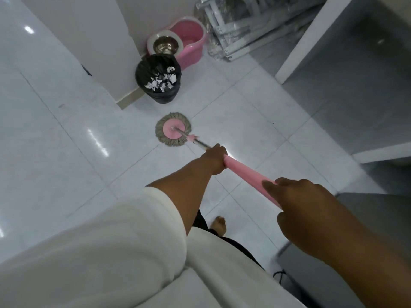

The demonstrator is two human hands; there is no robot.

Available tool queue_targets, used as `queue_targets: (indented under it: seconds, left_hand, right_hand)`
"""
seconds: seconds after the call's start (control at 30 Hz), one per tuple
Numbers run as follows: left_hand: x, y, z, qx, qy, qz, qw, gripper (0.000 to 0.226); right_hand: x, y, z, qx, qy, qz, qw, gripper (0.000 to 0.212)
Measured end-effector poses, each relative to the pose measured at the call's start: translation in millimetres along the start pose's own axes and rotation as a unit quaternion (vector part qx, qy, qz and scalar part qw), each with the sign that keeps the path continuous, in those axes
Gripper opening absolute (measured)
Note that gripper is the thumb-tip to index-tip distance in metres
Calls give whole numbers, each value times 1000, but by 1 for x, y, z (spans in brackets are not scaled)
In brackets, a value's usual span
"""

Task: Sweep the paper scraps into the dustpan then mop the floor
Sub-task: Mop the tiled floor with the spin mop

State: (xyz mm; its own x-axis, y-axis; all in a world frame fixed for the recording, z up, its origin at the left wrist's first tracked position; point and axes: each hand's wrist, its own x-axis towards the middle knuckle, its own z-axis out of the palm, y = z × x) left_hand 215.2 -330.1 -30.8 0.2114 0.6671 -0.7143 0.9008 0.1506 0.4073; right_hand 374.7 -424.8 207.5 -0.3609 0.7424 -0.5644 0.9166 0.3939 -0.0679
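A spin mop lies with its round grey-fringed head (173, 131) flat on the white tiled floor (233, 103), just in front of the bin. Its pink handle (246, 172) slants back toward me. My left hand (215, 159) grips the handle at its lower end, where the metal shaft begins. My right hand (304, 210) holds the upper end of the handle, fingers wrapped round it. White paper scraps (161, 82) lie inside a bin lined with a black bag (158, 78). No dustpan is in view.
A pink mop bucket (180, 44) with a metal spinner basket stands behind the bin against the wall corner (124, 63). Wrapped metal frames (233, 30) lean at the top right. A white desk or shelf (315, 41) borders the right. My bare foot (219, 225) is below the handle.
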Motion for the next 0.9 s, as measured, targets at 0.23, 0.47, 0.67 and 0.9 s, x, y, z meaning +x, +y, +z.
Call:
queue_targets:
  seconds: [0.23,0.47,0.67,0.9]
  left_hand:
    - [10,43,14,-3,8,56,998,39]
    - [43,36,-15,-235,-23,-13,972,23]
    - [87,13,-91,-536,-63,-119,834,56]
    - [150,-12,-169,-525,-70,-129,838,21]
  right_hand:
    - [-30,14,23,24,-3,68,997,40]
    - [8,10,6,37,7,110,993,49]
    - [86,-10,-32,74,3,150,986,49]
    - [175,-27,-68,106,-12,194,975,55]
